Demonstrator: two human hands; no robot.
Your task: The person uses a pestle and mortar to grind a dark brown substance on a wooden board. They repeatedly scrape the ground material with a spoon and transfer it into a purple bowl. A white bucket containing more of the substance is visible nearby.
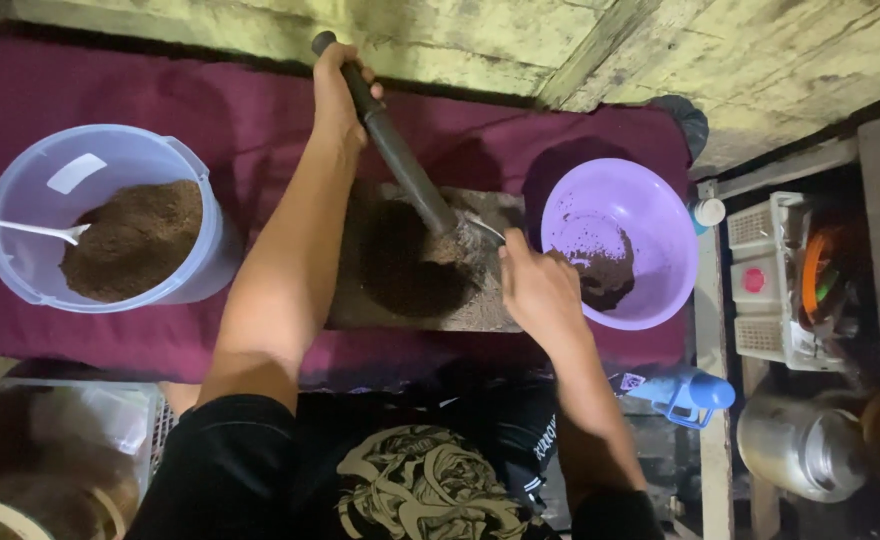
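Pestle [392,140] gripped in left hand [338,95], slanting into stone mortar [415,300] to reach brown powder. Right hand [538,290] clasps spoon [482,230] at mortar edge, beside purple bowl [660,215].

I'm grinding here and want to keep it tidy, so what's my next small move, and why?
Probably bring the pestle down again on the dark heap in the mortar. The left hand holds it tilted over the heap, and the right hand already has a spoon beside the powder.
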